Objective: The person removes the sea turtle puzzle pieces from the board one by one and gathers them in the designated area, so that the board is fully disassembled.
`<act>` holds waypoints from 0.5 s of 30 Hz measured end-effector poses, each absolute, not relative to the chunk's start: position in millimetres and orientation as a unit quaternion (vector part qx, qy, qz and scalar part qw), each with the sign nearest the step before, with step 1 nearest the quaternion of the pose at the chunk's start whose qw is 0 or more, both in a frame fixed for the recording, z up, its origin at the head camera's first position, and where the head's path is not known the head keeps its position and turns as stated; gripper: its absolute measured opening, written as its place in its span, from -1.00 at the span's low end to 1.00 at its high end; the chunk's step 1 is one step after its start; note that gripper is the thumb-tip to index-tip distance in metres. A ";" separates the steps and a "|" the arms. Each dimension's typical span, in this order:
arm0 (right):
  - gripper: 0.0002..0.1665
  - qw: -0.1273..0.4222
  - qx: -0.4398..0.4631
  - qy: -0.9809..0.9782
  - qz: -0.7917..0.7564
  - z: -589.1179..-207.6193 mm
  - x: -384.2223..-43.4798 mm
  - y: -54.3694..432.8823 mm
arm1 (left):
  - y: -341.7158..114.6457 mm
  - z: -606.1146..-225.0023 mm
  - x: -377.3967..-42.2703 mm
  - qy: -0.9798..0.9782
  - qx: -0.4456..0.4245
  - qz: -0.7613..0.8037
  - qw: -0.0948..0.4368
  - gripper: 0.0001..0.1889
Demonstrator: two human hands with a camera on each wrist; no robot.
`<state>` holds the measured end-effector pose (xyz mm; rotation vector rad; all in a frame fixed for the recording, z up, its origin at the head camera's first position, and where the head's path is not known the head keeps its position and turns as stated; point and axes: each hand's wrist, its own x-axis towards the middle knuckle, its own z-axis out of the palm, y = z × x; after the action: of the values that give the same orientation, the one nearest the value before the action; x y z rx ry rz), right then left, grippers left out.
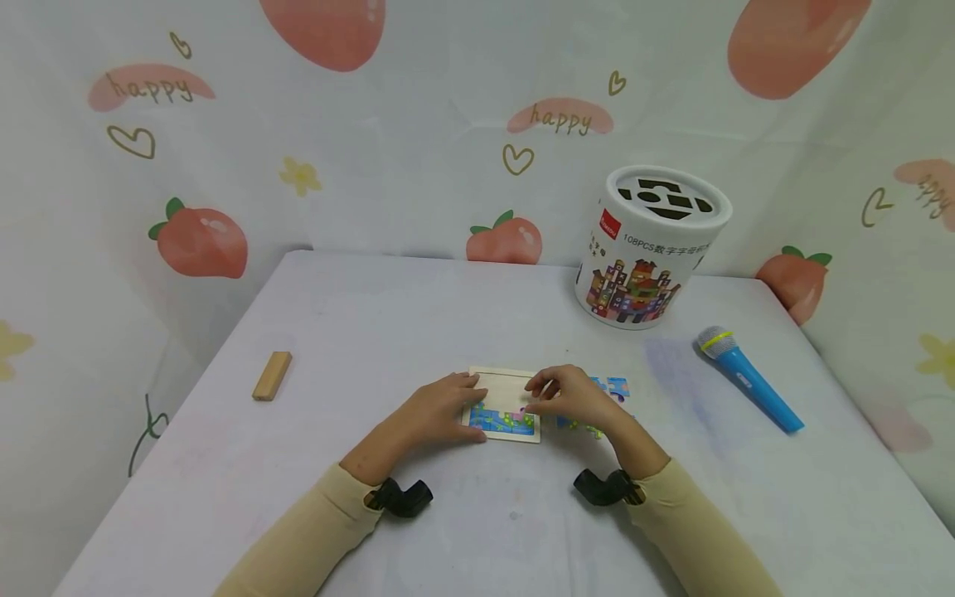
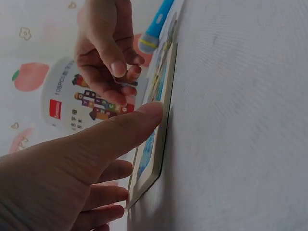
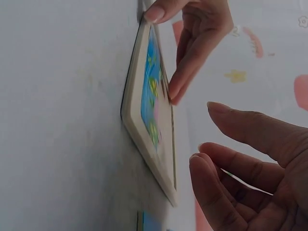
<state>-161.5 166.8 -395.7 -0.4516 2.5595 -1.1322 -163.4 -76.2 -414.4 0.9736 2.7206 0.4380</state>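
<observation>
A small wooden jigsaw board [image 1: 506, 388] lies flat, its lower part filled with blue, green and pink pieces and its upper part bare wood. My left hand [image 1: 440, 408] holds the board's left side, thumb [image 2: 150, 113] on the near edge and fingers towards the far edge. Over the board's right side hovers my right hand [image 1: 578, 396]; in the right wrist view its thumb and fingers are bent and apart, with nothing seen between them. A pink piece [image 3: 156, 113] sits in the board below. Loose jigsaw pieces [image 1: 618, 386] lie right of the board, partly hidden by the right hand.
A wooden block [image 1: 272, 376] lies at the left of the white-covered table [image 1: 358, 323]. A white printed tub [image 1: 642, 249] stands at the back right, and a blue toy microphone [image 1: 753, 383] lies in front of it to the right. A patterned curtain hangs behind.
</observation>
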 end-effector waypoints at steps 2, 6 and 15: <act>-0.68 0.158 -0.163 0.891 -0.393 -396.7 -163.2 161.7 | -77.4 -415.1 -164.1 0.924 0.333 0.150 0.111 -0.25; -0.65 0.170 -0.171 0.889 -0.389 -397.4 -165.8 150.5 | -79.3 -415.8 -164.2 0.923 0.337 0.153 0.109 -0.23; -0.63 0.204 -0.190 0.881 -0.382 -399.2 -168.9 125.1 | -83.4 -417.5 -165.6 0.918 0.346 0.163 0.102 -0.21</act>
<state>-168.9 125.1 -399.2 -0.5286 2.4577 -1.0642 -165.6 -83.4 -417.5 1.0225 2.7112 0.4825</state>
